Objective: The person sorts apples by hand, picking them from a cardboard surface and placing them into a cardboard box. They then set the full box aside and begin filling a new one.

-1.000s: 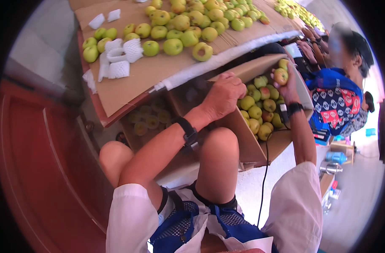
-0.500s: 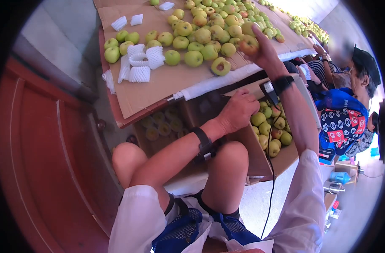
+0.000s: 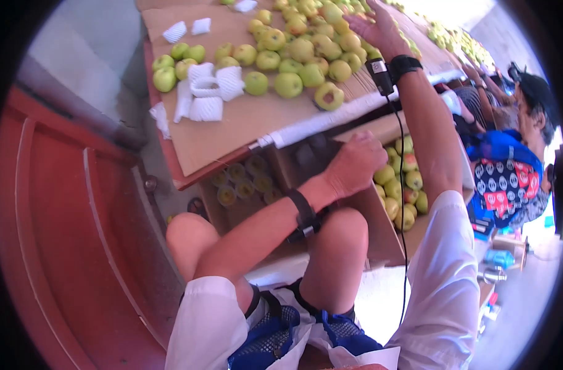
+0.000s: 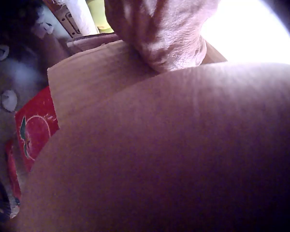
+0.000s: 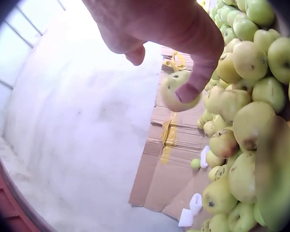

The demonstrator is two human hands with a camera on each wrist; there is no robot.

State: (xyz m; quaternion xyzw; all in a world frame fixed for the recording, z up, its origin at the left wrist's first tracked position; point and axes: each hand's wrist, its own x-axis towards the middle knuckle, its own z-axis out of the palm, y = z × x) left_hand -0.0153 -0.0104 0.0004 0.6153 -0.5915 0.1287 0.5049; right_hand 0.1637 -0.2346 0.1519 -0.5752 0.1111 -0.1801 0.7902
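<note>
My left hand (image 3: pixel 358 163) grips the upper edge of a cardboard box (image 3: pixel 377 219); its fingertips are hidden. In the left wrist view, that hand (image 4: pixel 159 29) bends over the brown cardboard (image 4: pixel 135 145). Yellow-green apples (image 3: pixel 392 188) fill the box beside it. Over the table, my right hand (image 3: pixel 383 34) reaches out with its thumb spread, above a large pile of apples (image 3: pixel 318 46). In the right wrist view, the thumb of the right hand (image 5: pixel 169 24) overlaps one apple (image 5: pixel 176 94). A blurred apple (image 5: pixel 280 174) shows close at the lower right.
White foam sleeves (image 3: pixel 204 92) lie on the cardboard-covered table (image 3: pixel 213 145). Wrapped apples sit in another box (image 3: pixel 244 185) beneath the table edge. A black cable (image 3: pixel 403 271) hangs from my right wrist. Another person (image 3: pixel 509 160) sits on the right; a red door (image 3: pixel 71 246) stands left.
My right hand has risen from the box with two apples, crossed to the table's pile and spread its thumb, letting go of apples there. The left hand stays on the box edge.
</note>
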